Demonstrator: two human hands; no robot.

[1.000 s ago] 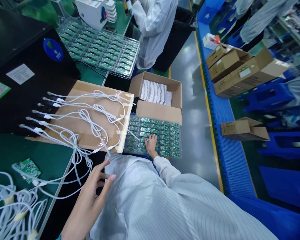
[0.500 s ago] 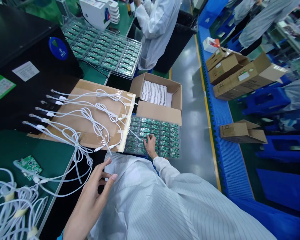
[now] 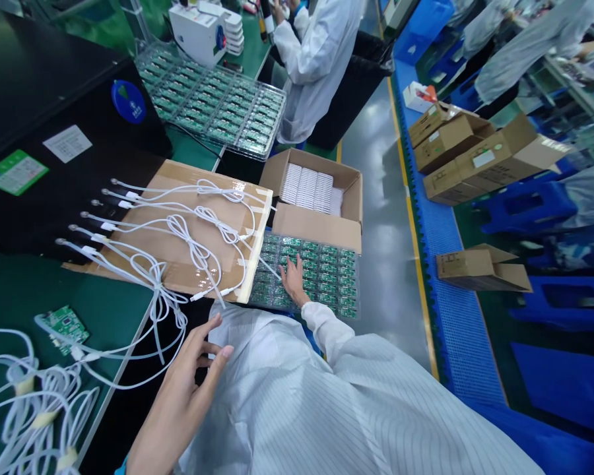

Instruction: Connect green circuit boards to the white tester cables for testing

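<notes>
My left hand [image 3: 191, 389] hangs in front of my lap with its fingers apart and nothing in it. Over the tray of green circuit boards [image 3: 327, 280], my right hand [image 3: 294, 280] has its fingers spread, and no board shows in it. White cables [image 3: 193, 247] in coiled bundles lie across a taped cardboard sheet [image 3: 171, 178], left of the tray. One green circuit board [image 3: 66, 326] with a cable on it rests on the green table [image 3: 10, 284]. More coiled white cables [image 3: 44, 409] are at the lower left.
A black machine [image 3: 69, 99] stands at the left. Another clear tray of boards [image 3: 212, 102] lies behind the cardboard. An open carton [image 3: 321, 218] holds white pieces. A person in white [image 3: 317, 59] stands by a black bin [image 3: 356, 86]. Cardboard boxes [image 3: 475, 148] are at the right.
My right hand has opened from bent fingers to spread ones over the tray. The view has shifted slightly. My left hand looks unchanged.
</notes>
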